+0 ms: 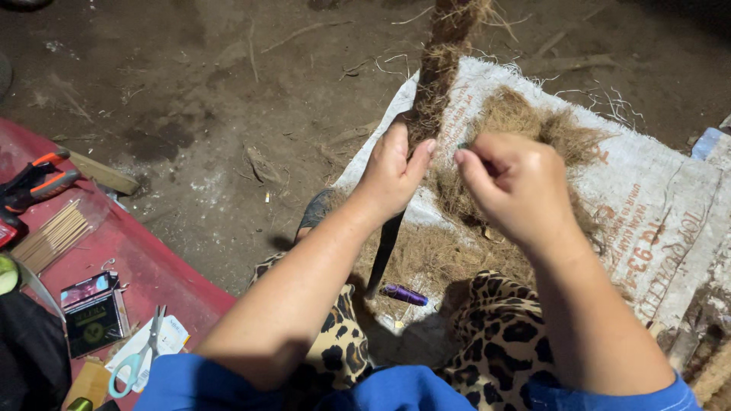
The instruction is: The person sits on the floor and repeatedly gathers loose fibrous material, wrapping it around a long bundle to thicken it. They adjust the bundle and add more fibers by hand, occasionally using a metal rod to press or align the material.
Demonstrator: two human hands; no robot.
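Head view — dirt floor (190, 114), woven sack (655, 205); left hand (392, 171) gripping fibre-wrapped pole (438, 72) — right hand (518, 186) pinching fibre.

A rough, hairy fibre-wrapped pole (434, 84) stands over a coarse woven plastic sack (655, 205) and matt dirt floor (190, 114).

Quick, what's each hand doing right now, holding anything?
Left hand: closed around the fibre-wrapped pole.
Right hand: fingers pinched together, apparently on a bit of fibre; cannot tell for sure.
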